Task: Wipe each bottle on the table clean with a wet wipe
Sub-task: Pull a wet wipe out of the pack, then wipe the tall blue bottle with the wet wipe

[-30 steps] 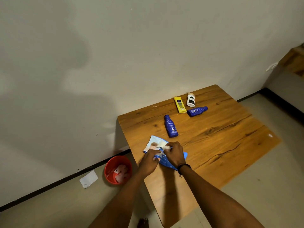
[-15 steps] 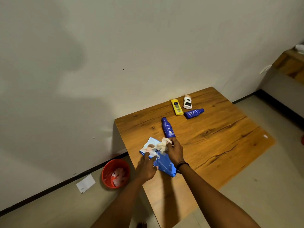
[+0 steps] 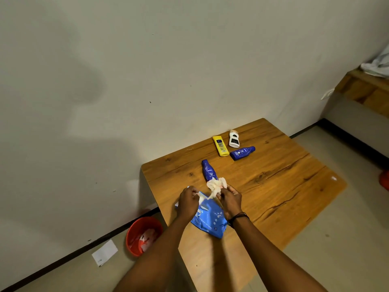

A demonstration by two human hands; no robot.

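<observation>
At the near left corner of the table (image 3: 273, 186), head view: the left hand (image 3: 188, 200) grips the wipe pack (image 3: 208, 218), and the right hand (image 3: 230, 200) pinches a wet wipe (image 3: 216, 185) above it. Four bottles lie flat beyond, with the dark blue bottle (image 3: 209, 170) nearest and none in hand. Judgement: wiping with this wipe not yet begun.

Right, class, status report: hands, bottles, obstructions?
Left hand grips wipes pack. Right hand pinches wet wipe at pack's opening. Four bottles lie on table, none in hand. Nothing blocking.
</observation>
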